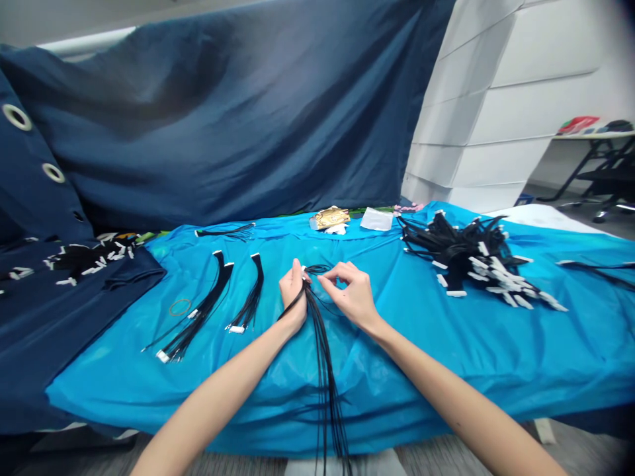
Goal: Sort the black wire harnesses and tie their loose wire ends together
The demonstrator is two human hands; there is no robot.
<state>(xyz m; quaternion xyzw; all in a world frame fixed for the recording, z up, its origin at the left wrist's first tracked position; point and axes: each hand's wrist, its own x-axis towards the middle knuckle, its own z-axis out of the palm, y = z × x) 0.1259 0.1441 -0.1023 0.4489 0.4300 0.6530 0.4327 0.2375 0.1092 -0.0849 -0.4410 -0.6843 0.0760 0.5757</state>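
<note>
Behind our blue-covered worktop (436,377), a dark blue curtain (258,119) hangs across the top of the frame. Our black wire bundle (322,344) is in the middle, and its long wires run down to the bottom edge. Our left hand (292,291) has its grip pinched on the bundle near the top. Our right hand (351,291) is just beside it, finger and thumb tips close together; we cannot tell if they hold a wire. To do this well, we think we should hold snugly, pull softly and keep the wires from tangling. One big cable pile (461,254) sits at the right.
</note>
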